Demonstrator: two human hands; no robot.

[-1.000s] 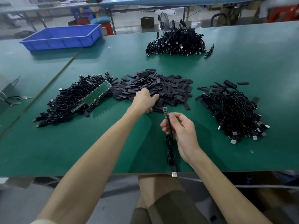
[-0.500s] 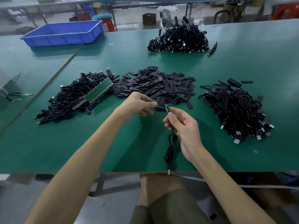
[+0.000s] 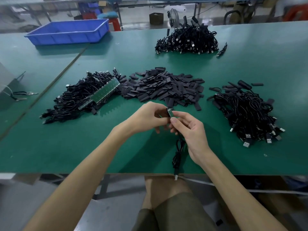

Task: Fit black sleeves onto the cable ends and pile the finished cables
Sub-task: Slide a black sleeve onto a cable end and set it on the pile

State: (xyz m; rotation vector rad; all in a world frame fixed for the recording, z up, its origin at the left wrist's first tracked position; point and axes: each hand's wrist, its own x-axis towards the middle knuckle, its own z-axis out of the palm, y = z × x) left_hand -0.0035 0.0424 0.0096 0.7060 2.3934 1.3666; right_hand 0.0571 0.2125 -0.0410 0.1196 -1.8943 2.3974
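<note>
My right hand (image 3: 189,130) pinches a black cable (image 3: 178,152) just below its small circuit-board end, which points up. The cable hangs in loops to the table's front edge, its USB plug (image 3: 176,177) dangling over it. My left hand (image 3: 146,116) meets that end and pinches a black sleeve (image 3: 170,112) at the board's tip. Behind the hands lies a heap of loose black sleeves (image 3: 166,88). A pile of cables with green board strips (image 3: 83,97) lies to the left, and another cable pile (image 3: 246,112) to the right.
A third cable pile (image 3: 186,41) sits at the back of the green table (image 3: 66,147). A blue tray (image 3: 70,31) stands at the back left. A few small metal tools (image 3: 21,95) lie at the far left.
My left hand left the sleeve heap with a sleeve and came back to the cable end held by my right hand. The right hand lifted the cable slightly.
</note>
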